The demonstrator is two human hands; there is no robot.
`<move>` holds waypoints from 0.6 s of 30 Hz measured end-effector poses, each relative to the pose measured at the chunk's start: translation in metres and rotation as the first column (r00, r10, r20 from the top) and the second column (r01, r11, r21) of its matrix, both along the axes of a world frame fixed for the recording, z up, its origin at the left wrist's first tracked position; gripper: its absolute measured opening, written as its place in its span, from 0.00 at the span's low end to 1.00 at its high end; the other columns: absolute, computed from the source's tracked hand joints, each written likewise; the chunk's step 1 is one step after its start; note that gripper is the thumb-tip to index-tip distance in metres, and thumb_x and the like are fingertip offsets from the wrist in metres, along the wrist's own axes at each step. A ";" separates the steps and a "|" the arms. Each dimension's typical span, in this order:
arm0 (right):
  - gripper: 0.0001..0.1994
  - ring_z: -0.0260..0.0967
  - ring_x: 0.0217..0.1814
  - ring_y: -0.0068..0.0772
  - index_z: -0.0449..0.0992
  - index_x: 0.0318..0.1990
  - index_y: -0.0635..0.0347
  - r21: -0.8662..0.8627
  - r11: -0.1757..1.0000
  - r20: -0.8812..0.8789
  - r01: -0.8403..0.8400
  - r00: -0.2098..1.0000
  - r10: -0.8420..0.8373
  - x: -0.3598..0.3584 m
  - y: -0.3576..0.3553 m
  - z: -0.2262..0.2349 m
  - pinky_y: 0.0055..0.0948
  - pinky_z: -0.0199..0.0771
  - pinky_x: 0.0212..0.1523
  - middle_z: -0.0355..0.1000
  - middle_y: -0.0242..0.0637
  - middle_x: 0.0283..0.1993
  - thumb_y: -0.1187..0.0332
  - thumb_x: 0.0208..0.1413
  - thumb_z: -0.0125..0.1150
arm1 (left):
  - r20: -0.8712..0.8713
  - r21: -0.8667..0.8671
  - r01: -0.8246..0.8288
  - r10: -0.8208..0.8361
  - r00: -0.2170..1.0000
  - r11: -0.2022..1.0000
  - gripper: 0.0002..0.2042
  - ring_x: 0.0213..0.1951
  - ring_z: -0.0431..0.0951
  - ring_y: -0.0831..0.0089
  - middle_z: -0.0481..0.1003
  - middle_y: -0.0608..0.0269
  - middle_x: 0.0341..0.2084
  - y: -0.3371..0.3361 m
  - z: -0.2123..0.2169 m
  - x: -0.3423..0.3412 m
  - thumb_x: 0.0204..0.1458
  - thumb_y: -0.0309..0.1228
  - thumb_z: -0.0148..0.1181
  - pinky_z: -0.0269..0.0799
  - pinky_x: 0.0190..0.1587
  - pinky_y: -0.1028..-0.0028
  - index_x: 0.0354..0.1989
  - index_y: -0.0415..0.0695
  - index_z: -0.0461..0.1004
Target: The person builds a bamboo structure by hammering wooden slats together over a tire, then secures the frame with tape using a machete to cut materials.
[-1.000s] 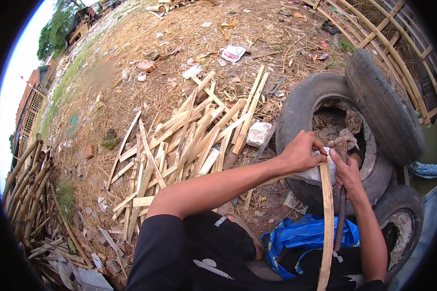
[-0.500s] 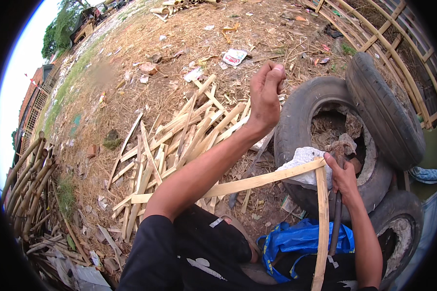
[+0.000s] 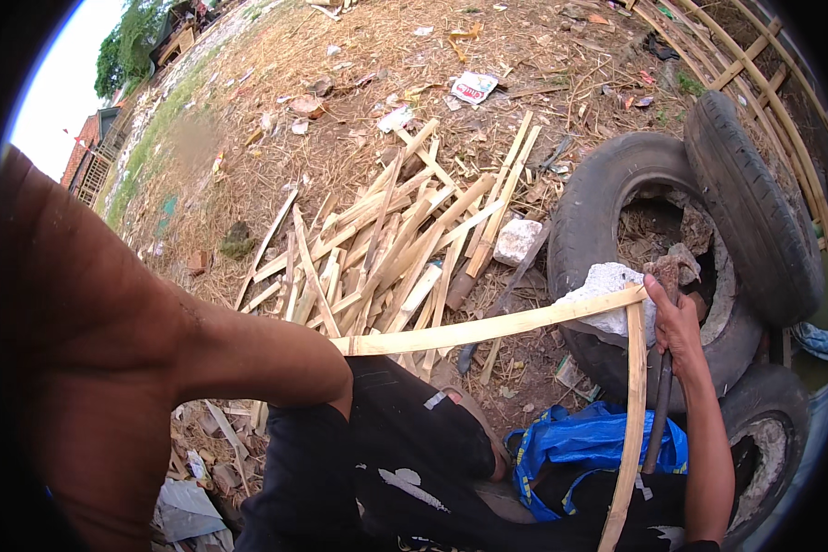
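— Two thin bamboo strips [image 3: 488, 328] meet at your right hand [image 3: 676, 322]: one runs flat from it toward your left arm, the other drops straight below it to the lower edge of the view. You hold them closed in that hand, along with a dark tool handle [image 3: 661, 405] hanging just below the palm.

— And my left hand?

— I cannot tell. Your left arm [image 3: 156, 359] fills the near side of the view, but the hand itself is out of sight, so no grip can be read.

— How far along does it look?

— As a judgement only: the long strips are already split off thin and even. A loose heap of rougher bamboo pieces [image 3: 386, 248] lies on the ground beyond the flat strip, so plenty seems left.

— Any containers?

— Just past your right hand, a pale stone [image 3: 607, 299] rests on the rim of an old tyre [image 3: 598, 202], whose hollow holds soil and rubble. A second tyre [image 3: 754, 202] leans behind it. Below your hand, a blue bag [image 3: 589, 442] lies by your knee; its contents are hidden.
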State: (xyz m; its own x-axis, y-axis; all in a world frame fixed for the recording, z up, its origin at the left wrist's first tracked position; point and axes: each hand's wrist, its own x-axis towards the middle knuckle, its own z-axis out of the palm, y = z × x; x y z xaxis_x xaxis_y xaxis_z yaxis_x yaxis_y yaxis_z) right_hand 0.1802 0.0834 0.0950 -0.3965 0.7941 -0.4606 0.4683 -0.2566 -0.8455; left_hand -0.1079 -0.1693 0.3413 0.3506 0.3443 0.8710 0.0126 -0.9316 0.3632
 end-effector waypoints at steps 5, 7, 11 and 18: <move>0.27 0.54 0.08 0.16 0.73 0.27 0.57 0.068 0.995 0.022 -0.075 0.997 0.073 -0.018 -0.008 -0.010 0.23 0.53 0.10 0.59 0.22 0.13 0.41 0.50 0.71 | 0.033 0.007 0.005 -0.006 0.999 1.000 0.24 0.39 0.71 0.73 0.75 0.68 0.32 -0.030 -0.007 -0.026 0.54 0.58 0.62 0.65 0.44 0.71 0.48 0.53 0.80; 0.27 0.54 0.08 0.17 0.71 0.25 0.57 0.042 0.998 -0.013 -0.051 0.999 0.052 -0.005 0.000 0.003 0.23 0.54 0.10 0.59 0.22 0.13 0.40 0.50 0.70 | 0.009 -0.002 0.042 -0.042 0.999 0.999 0.23 0.39 0.71 0.73 0.76 0.68 0.32 -0.005 -0.005 -0.018 0.54 0.56 0.63 0.66 0.44 0.71 0.48 0.53 0.81; 0.27 0.54 0.09 0.17 0.69 0.24 0.55 0.063 0.998 0.024 -0.028 0.999 0.026 -0.012 -0.005 0.008 0.22 0.53 0.11 0.59 0.22 0.13 0.40 0.50 0.71 | 0.004 0.014 0.072 -0.072 0.997 0.997 0.21 0.38 0.71 0.75 0.76 0.69 0.32 -0.012 0.000 -0.024 0.54 0.54 0.64 0.67 0.44 0.72 0.48 0.53 0.81; 0.28 0.53 0.08 0.15 0.68 0.22 0.53 0.060 0.998 -0.008 -0.007 1.000 0.007 -0.005 -0.002 0.004 0.20 0.53 0.08 0.58 0.22 0.12 0.40 0.51 0.70 | 0.106 -0.027 0.093 -0.089 0.990 0.995 0.17 0.37 0.72 0.77 0.77 0.71 0.32 0.028 0.010 -0.040 0.55 0.49 0.66 0.69 0.44 0.73 0.47 0.53 0.82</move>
State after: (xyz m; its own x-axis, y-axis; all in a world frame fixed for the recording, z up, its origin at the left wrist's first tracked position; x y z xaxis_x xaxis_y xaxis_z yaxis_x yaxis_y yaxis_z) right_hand 0.1751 0.0814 0.0993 -0.4055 0.8177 -0.4086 0.4628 -0.2018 -0.8632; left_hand -0.1474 -0.1409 0.3510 0.2892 0.3436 0.8935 -0.1113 -0.9150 0.3878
